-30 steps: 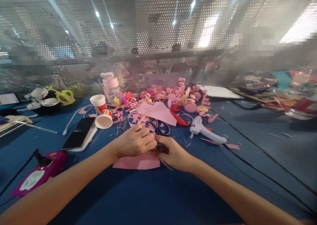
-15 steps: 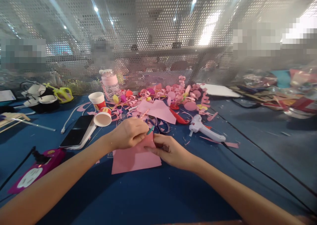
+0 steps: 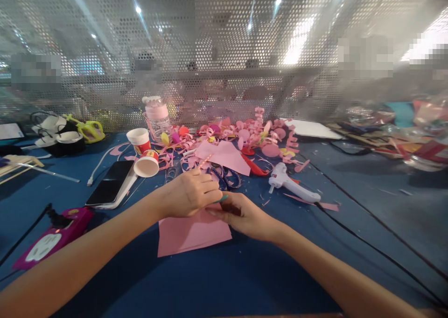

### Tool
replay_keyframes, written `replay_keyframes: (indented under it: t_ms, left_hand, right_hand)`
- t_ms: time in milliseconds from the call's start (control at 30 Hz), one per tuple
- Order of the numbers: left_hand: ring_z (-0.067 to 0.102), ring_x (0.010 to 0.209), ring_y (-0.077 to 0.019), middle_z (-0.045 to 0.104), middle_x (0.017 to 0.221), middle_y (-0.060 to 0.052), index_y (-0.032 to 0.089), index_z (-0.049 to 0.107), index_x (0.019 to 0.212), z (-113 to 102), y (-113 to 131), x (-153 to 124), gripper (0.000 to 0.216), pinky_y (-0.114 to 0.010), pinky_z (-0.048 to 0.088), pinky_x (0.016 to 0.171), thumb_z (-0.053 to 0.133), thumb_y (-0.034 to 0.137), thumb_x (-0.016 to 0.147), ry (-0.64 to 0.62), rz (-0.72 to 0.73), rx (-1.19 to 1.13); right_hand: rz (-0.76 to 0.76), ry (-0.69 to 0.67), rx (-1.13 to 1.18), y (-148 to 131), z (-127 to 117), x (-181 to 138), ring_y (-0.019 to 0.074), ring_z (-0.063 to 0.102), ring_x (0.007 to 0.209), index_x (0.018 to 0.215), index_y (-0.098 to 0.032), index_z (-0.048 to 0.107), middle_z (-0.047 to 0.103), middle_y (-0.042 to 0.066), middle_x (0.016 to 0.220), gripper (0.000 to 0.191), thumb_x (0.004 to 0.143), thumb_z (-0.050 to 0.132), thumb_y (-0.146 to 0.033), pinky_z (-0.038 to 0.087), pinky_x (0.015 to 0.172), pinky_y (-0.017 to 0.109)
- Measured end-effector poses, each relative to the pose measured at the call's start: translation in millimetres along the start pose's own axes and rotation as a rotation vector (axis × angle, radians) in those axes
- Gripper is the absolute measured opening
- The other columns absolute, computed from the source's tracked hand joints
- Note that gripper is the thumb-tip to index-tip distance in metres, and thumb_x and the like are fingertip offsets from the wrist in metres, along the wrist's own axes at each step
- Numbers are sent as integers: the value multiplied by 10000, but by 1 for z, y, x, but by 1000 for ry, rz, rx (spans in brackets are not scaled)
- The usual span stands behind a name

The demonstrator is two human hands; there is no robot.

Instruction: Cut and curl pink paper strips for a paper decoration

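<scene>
A pink paper sheet (image 3: pixel 189 234) lies on the blue table (image 3: pixel 224 280) in front of me. My left hand (image 3: pixel 191 194) rests on its far edge with the fingers curled shut, pinching the paper and a small green-tipped thing I cannot name. My right hand (image 3: pixel 241 215) meets it from the right, fingers closed around a dark tool that is mostly hidden. The two hands touch at the fingertips over the sheet's top right corner.
Behind the hands lie a pile of pink paper curls and discs (image 3: pixel 245 136), a larger pink sheet (image 3: pixel 224 157), a white glue gun (image 3: pixel 290 185) with a black cord, two paper cups (image 3: pixel 143 152), a pink-lidded bottle (image 3: pixel 156 117), a phone (image 3: pixel 110 190), and a magenta device (image 3: pixel 52 238). A perforated metal screen (image 3: pixel 224 52) closes the back.
The pink sheet was lifted and shifted under my hands, then laid flatter with more of it showing toward me. Both hands stayed together at its far edge.
</scene>
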State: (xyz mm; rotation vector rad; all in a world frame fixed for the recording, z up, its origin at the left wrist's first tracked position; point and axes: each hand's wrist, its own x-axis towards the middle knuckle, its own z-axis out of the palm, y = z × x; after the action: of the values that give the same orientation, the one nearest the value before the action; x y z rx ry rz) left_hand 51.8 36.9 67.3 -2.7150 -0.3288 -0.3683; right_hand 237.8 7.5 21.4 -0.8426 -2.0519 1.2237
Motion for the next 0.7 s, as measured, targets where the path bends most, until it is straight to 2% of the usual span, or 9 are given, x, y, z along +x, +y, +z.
replay_keyframes:
  t_ms: [133, 300, 567, 700]
  left_hand:
    - [417, 598, -145, 521, 666, -15, 164, 463, 710, -2, 0, 0, 169, -288, 315, 571, 369, 164, 850, -31, -64, -199]
    - [423, 608, -131, 514, 658, -1, 169, 426, 677, -8, 3, 2, 186, -268, 331, 596, 362, 149, 850, -94, -185, -407]
    - [451, 628, -134, 518, 682, 4, 173, 408, 690, -11, 8, 3, 145, -264, 338, 606, 384, 146, 830, -127, -334, -378]
    - [450, 607, -134, 516, 675, 5, 175, 404, 688, -12, 8, 3, 152, -258, 324, 574, 369, 138, 831, -115, -369, -350]
  right_hand:
    - [-8, -54, 44, -4, -1, 0, 106, 478, 623, 927, -125, 593, 584, 25, 736, 308, 827, 502, -402, 402, 579, 234]
    - [-16, -53, 28, -9, -1, 0, 96, 437, 620, 777, -131, 574, 523, 6, 696, 250, 826, 513, -368, 376, 571, 228]
    - [6, 41, -35, -11, 1, 0, 76, 309, 545, 610, -177, 380, 331, -45, 601, 331, 819, 506, -401, 295, 484, 211]
    - [8, 44, -28, -11, 2, 0, 76, 291, 541, 598, -190, 326, 302, -49, 605, 357, 822, 493, -413, 289, 487, 217]
